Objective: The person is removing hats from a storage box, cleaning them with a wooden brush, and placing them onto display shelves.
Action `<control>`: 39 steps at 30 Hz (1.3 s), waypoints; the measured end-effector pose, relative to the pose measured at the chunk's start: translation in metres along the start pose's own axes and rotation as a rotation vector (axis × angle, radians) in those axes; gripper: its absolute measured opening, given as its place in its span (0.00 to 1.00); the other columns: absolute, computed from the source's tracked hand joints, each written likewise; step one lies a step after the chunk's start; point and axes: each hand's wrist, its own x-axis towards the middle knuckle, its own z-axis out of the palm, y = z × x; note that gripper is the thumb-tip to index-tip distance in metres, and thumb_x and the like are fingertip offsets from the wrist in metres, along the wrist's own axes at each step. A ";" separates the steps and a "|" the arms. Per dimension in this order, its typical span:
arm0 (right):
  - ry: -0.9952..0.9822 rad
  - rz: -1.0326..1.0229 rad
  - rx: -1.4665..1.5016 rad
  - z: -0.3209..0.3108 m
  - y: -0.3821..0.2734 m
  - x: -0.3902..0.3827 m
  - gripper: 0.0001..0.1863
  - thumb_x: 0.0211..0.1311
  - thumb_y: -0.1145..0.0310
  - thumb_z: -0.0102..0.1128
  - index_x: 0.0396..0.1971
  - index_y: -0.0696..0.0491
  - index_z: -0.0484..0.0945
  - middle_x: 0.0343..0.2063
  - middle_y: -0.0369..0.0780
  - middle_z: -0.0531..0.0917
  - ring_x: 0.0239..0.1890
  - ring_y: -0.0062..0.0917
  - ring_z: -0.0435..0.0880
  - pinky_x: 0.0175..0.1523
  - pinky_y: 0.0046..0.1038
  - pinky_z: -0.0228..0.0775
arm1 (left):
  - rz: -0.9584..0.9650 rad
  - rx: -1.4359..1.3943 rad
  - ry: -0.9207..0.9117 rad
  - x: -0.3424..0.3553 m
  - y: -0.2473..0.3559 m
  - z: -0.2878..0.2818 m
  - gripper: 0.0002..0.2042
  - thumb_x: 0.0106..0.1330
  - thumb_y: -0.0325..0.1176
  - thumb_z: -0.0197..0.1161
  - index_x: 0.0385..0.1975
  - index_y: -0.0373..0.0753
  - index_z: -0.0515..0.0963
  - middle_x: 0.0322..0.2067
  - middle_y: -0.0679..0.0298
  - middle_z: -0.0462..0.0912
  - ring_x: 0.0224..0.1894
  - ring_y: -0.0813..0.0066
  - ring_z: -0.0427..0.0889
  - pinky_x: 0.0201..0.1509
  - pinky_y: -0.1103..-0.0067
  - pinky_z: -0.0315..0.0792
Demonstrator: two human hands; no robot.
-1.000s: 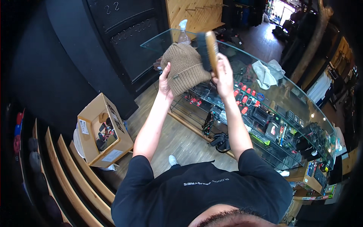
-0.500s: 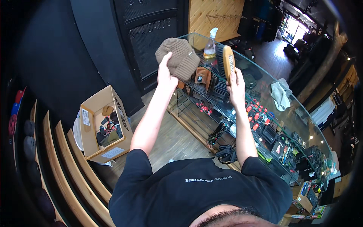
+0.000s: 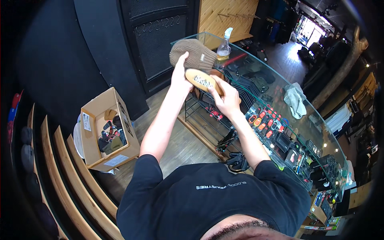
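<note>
A brown ribbed knit beanie (image 3: 192, 54) is held up by my left hand (image 3: 181, 76), its thumb on top and the other fingers hidden beneath. My right hand (image 3: 227, 97) grips a wooden-backed brush (image 3: 202, 79), its pale back turned toward me. The head of the brush overlaps the lower edge of the beanie, close to my left fingers. Whether the bristles touch the knit is hidden. Both hands are over the near corner of a glass display case (image 3: 276, 76).
On the glass top stand a spray bottle (image 3: 224, 46) of yellowish liquid and a crumpled grey cloth (image 3: 295, 100). Wallets and small red items lie inside the case. At left, an open cardboard box (image 3: 98, 158) holds several hats, beside curved wooden shelves (image 3: 66, 176).
My right hand has swung the brush left and down from upright beside the spray bottle to the beanie's lower edge. The beanie has shifted slightly right and turned.
</note>
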 end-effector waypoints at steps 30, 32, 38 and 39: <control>-0.024 0.444 0.700 -0.206 0.039 -0.040 0.32 0.44 0.63 0.77 0.49 0.56 0.72 0.32 0.31 0.78 0.22 0.09 0.72 0.21 0.14 0.62 | -0.237 0.249 -0.521 -0.051 -0.189 0.014 0.31 0.66 0.34 0.58 0.68 0.38 0.55 0.64 0.55 0.65 0.66 0.61 0.64 0.70 0.65 0.58; 0.002 0.271 0.487 -0.227 0.048 -0.033 0.29 0.45 0.66 0.76 0.48 0.58 0.74 0.37 0.37 0.80 0.38 0.18 0.78 0.42 0.23 0.74 | 0.029 0.650 -0.286 -0.055 -0.201 0.023 0.25 0.70 0.29 0.52 0.66 0.40 0.57 0.59 0.55 0.69 0.61 0.62 0.69 0.63 0.66 0.68; -0.297 0.120 -0.027 -0.240 0.051 -0.022 0.36 0.37 0.64 0.73 0.53 0.55 0.73 0.45 0.42 0.80 0.48 0.27 0.79 0.57 0.28 0.69 | -0.552 0.187 -0.266 -0.092 -0.210 0.046 0.43 0.63 0.65 0.53 0.70 0.45 0.47 0.68 0.46 0.53 0.66 0.44 0.61 0.62 0.47 0.65; -0.374 0.071 0.017 -0.233 0.046 -0.023 0.33 0.37 0.62 0.73 0.49 0.55 0.74 0.41 0.42 0.81 0.46 0.27 0.79 0.54 0.28 0.70 | -0.644 0.020 -0.405 -0.091 -0.213 0.049 0.43 0.63 0.66 0.51 0.70 0.45 0.49 0.67 0.47 0.56 0.66 0.46 0.61 0.62 0.46 0.64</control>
